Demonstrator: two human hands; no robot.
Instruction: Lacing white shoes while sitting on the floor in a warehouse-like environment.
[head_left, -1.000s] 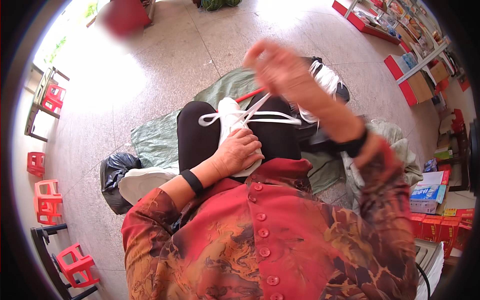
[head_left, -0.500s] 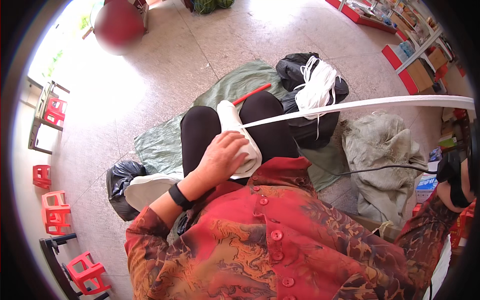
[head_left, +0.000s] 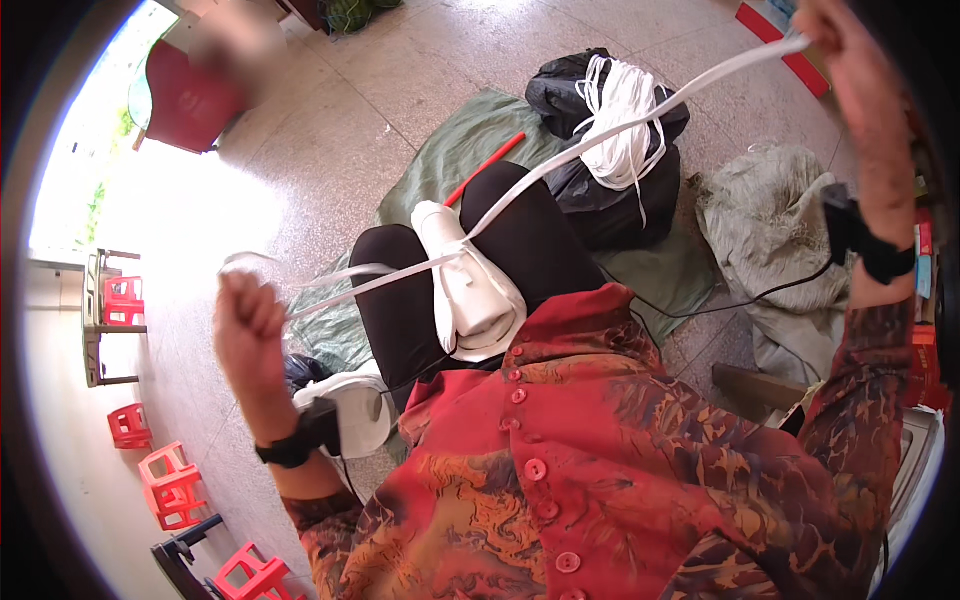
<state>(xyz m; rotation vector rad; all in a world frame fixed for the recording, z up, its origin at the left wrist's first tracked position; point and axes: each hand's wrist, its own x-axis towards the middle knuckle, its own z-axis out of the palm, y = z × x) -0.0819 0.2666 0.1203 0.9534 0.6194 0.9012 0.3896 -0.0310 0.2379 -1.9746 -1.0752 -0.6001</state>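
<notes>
Head view. One white shoe [head_left: 462, 285], lying on the lap between black-trousered thighs. One flat white fabric lace [head_left: 521, 187], running from the shoe out to both sides. Right hand [head_left: 840, 40]: fingers closed, gripping the lace, raised far right. Left hand [head_left: 246, 322]: blurred, fingers curled tight around the lace's other side. One coiled white lace bundle [head_left: 620, 130], on a black plastic bag [head_left: 625, 215]. One red cardboard box [head_left: 927, 365], right edge; print too small to read.
</notes>
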